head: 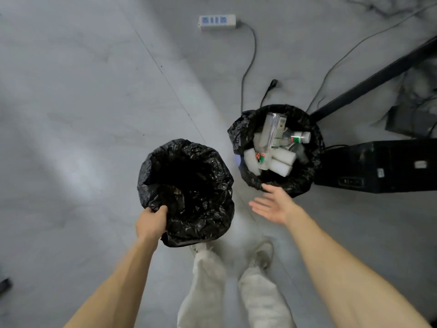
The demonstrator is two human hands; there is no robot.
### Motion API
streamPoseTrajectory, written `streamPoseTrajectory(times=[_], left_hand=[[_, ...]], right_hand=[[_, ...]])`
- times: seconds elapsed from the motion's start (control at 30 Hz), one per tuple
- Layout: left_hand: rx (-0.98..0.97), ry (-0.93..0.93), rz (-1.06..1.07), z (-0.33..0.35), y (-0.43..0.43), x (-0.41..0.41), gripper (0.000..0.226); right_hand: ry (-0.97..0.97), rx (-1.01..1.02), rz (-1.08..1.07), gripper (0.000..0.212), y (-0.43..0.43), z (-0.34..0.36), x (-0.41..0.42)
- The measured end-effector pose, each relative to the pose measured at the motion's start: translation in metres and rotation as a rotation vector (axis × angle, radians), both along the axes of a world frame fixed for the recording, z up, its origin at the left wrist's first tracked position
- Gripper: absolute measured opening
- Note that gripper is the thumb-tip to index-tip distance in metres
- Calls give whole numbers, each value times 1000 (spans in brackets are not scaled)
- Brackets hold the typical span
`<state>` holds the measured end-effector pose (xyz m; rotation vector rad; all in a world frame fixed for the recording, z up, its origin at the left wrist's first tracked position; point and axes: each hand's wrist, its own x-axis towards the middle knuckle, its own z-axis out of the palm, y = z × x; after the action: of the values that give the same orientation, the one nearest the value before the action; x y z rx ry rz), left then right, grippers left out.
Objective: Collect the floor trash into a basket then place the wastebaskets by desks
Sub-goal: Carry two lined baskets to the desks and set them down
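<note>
Gripping wastebasket (147, 178), left hand (151, 224); labels (298, 139) illegible.

Head-worn camera looks steeply down, close over both hands (151, 223) and floor (71, 114).

Grey floor (71, 91) w/ white power strip (217, 22), cables (254, 50), full wastebasket (239, 134) beside black box (378, 166), poss. a PC.

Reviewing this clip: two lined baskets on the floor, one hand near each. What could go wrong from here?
The left hand grips the left basket at its loose liner, so lifting by it may pull the bag off. The right basket is piled with a bottle and foam blocks near its rim. A tilt by the open right hand could spill them. The floor cable beyond might snag a foot.
</note>
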<state>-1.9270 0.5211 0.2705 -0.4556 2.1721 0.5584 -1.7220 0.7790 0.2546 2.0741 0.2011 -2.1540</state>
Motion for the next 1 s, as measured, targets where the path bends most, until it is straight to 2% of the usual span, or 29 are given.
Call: streamPoseTrajectory(times=[0.13, 0.27, 0.37, 0.5, 0.57, 0.7, 0.77, 0.87, 1.0], left_hand=[[51, -2, -43, 85, -5, -8, 35], [112, 28, -71, 197, -2, -26, 36], [157, 118, -140, 299, -6, -40, 29], [236, 222, -160, 405, -11, -68, 30], [303, 262, -132, 451, -20, -86, 29], [476, 301, 18, 503, -27, -119, 16], [569, 309, 109, 518, -28, -135, 9], [661, 305, 199, 529, -29, -156, 8], [715, 298, 305, 533, -22, -178, 10]], right_hand=[[16, 173, 368, 44, 3, 104, -33], [97, 310, 644, 52, 8, 234, -76], [155, 403, 706, 41, 2, 339, -97], [209, 554, 761, 27, -8, 438, -118], [232, 634, 742, 31, -16, 484, -131], [318, 766, 582, 33, -31, 540, -159], [278, 933, 554, 34, -36, 553, -173], [199, 1094, 529, 51, -39, 561, -194], [269, 969, 553, 69, -37, 556, -222]])
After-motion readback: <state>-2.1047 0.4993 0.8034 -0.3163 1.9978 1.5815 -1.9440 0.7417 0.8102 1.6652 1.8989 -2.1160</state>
